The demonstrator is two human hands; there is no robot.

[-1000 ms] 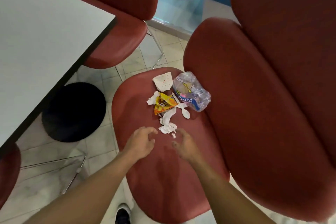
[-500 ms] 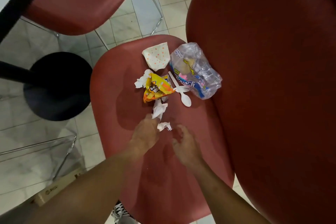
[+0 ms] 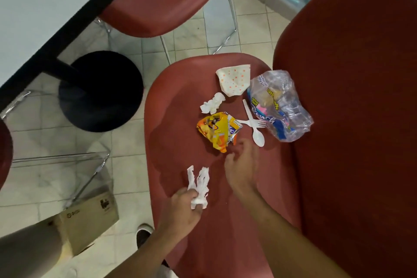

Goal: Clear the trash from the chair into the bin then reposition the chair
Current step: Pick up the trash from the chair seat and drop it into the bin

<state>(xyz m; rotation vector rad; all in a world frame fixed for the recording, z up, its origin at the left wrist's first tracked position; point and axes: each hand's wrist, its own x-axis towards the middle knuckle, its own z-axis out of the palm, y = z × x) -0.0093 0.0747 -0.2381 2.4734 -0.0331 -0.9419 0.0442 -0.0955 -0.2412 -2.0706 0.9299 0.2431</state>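
Left hand (image 3: 184, 209), lower centre: grip closed on crumpled white tissue (image 3: 199, 184). Right hand (image 3: 241, 166), fingers curled, holds nothing, beside yellow wrapper (image 3: 217, 130). Remaining trash on red chair seat (image 3: 178, 101), frame centre.

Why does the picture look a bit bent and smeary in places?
Head view: a wide-angle lens bows the table edge and swells the chair back; the right hand is motion-blurred beside the yellow wrapper; the left hand gripping the tissue is sharper; soft glare shows on the floor tiles.
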